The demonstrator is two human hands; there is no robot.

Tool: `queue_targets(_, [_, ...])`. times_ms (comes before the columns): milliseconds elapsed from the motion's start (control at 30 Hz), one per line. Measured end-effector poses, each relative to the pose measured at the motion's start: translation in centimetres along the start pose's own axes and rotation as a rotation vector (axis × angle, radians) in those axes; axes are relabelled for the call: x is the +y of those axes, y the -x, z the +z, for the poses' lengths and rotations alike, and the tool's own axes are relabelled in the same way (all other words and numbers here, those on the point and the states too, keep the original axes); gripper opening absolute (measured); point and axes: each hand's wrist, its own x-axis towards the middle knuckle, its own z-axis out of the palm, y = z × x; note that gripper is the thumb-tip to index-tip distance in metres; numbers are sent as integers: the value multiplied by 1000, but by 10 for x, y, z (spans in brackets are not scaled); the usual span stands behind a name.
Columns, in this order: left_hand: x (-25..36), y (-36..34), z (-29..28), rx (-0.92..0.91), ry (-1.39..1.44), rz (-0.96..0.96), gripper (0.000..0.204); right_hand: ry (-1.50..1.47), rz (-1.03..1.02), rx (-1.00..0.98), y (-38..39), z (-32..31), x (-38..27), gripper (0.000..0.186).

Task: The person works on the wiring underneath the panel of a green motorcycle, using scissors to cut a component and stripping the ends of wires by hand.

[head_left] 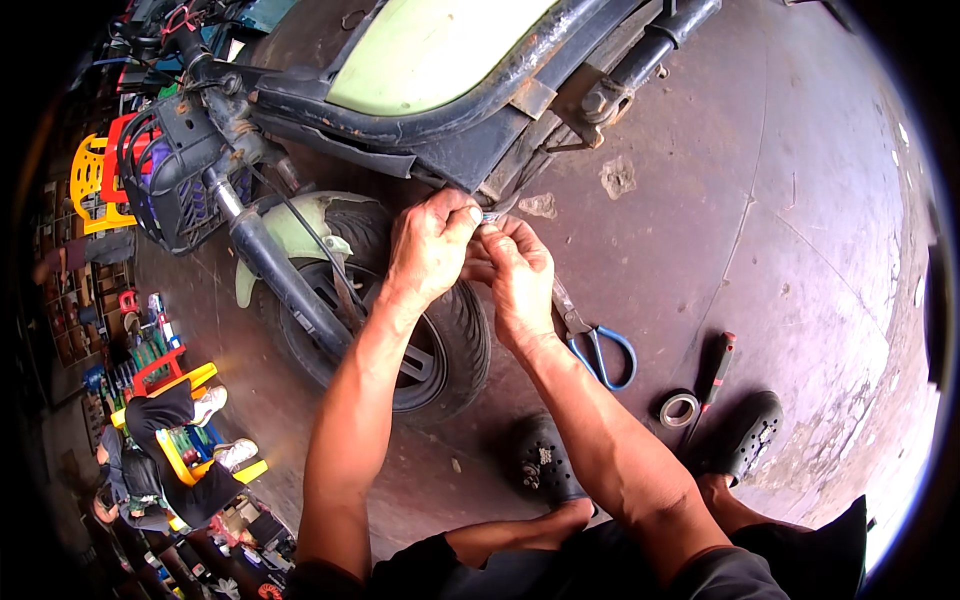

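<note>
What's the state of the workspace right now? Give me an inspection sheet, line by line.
Surface: reddish-brown floor with pale worn patches and thin lines across it.
Job's things: black-framed scooter with a pale green panel; thin greyish wiring below its frame.
Clutter: blue-handled metal scissors, round grey tape roll and slim tool with a red-and-black handle, all lying on the floor.
Hands: bare left hand and bare right hand, fingertips close together, pinching the wiring; detail there too small to tell.
Cables: thin black cable beside the scooter's front fork.
Surroundings: seated person in black trousers, far left, near crowded shelving.
</note>
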Motion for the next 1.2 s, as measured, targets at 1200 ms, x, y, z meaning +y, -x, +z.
queue_targets(1200, [-5, 0, 2, 2, 289, -50, 10, 52, -6, 123, 12, 13, -9, 15])
